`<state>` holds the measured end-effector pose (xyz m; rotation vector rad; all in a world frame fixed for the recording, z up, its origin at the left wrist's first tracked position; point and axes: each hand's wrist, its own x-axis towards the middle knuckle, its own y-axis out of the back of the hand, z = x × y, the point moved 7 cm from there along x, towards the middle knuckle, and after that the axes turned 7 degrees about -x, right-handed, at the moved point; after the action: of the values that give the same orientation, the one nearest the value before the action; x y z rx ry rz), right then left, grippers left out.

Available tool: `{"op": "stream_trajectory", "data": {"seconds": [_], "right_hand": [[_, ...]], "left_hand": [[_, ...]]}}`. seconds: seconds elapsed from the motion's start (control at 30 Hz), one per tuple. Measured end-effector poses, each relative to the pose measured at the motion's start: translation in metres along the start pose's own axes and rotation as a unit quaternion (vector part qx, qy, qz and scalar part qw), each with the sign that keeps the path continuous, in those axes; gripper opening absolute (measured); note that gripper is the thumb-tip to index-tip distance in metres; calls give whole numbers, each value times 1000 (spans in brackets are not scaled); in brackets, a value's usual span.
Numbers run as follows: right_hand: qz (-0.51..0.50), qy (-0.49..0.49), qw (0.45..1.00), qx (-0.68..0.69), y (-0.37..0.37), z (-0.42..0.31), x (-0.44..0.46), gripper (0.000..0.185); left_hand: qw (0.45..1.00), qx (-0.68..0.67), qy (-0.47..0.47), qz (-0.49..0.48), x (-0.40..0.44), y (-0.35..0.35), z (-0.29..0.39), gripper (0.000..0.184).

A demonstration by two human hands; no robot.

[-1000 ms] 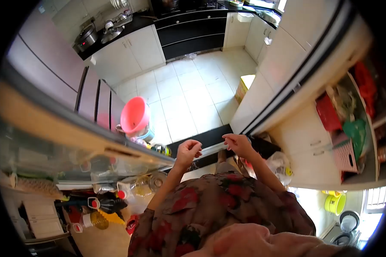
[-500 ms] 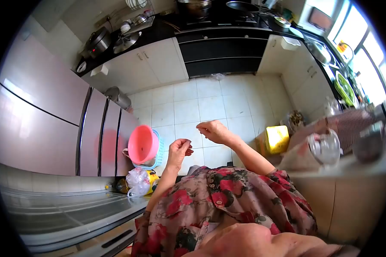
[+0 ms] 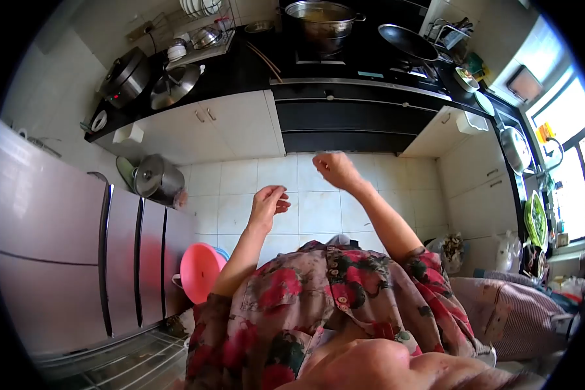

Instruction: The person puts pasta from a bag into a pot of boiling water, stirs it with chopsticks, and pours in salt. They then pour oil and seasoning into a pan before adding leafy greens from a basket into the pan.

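Left hand (image 3: 265, 205): fingers were loosely curled, slightly apart. Right hand (image 3: 338, 170): fingers were curled inward, contents unclear. Pink basin (image 3: 199, 273) sat below, behind left fingers; careless step might have toppled it.

Noted on the black desk (image 3: 234, 79), left end: dark rice cooker (image 3: 125, 78), red light on; beside it, shiny metal lid or pan (image 3: 183, 84), cannot tell which. Behind: wire rack with white plates (image 3: 201, 8). Two long wooden sticks (image 3: 264, 60) near the stove (image 3: 361, 51). On the stove: large steel pot (image 3: 322, 26), left; black frying pan (image 3: 407, 44), right. At far left: silvery-pink refrigerator (image 3: 45, 286). On the floor past it: lidded metal pot (image 3: 157, 179). By the right-hand window (image 3: 571, 172): green basket (image 3: 534, 220).
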<state>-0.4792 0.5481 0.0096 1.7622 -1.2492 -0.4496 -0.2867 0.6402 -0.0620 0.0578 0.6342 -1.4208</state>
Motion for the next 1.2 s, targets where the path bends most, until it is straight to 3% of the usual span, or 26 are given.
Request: {"op": "stream_trajectory", "data": {"seconds": [0.07, 0.1, 0.13, 0.33, 0.43, 0.67, 0.8, 0.87, 1.0, 1.07, 1.17, 1.2], "right_hand": [[21, -8, 1000, -22, 5, 32, 59, 16], [-34, -17, 997, -60, 4, 52, 87, 17], [-20, 0, 998, -67, 2, 66, 119, 19], [40, 20, 996, -76, -37, 131, 311, 20], [-15, -50, 994, -101, -75, 158, 390, 29], [-36, -121, 972, -200, -150, 186, 487, 44], [-47, -119, 968, -217, -169, 198, 512, 23], [-46, -179, 976, -116, -163, 202, 506, 24], [-123, -199, 971, -41, -113, 184, 472, 16], [-122, -107, 983, -91, -83, 182, 448, 15], [24, -102, 994, -16, 96, 142, 412, 25], [3, -181, 981, -70, 143, 145, 402, 28]], "left_hand": [[999, 14, -10, -33, 50, -22, 24, 23], [999, 25, -12, -32, 72, -32, 33, 23], [999, 24, -15, -27, 92, -38, 44, 23], [995, -8, -80, 64, 189, -53, 111, 22], [991, -16, -87, 96, 223, -52, 138, 22], [981, -49, -79, 171, 285, -18, 169, 22], [987, -34, -62, 141, 337, 14, 184, 23], [991, -30, -61, 112, 364, 21, 205, 23], [996, 33, -82, 29, 405, 17, 253, 23], [993, 51, -106, -21, 420, 8, 277, 22], [986, 88, -123, -74, 435, -14, 304, 21], [984, 98, -124, -86, 439, -22, 309, 21]]}}
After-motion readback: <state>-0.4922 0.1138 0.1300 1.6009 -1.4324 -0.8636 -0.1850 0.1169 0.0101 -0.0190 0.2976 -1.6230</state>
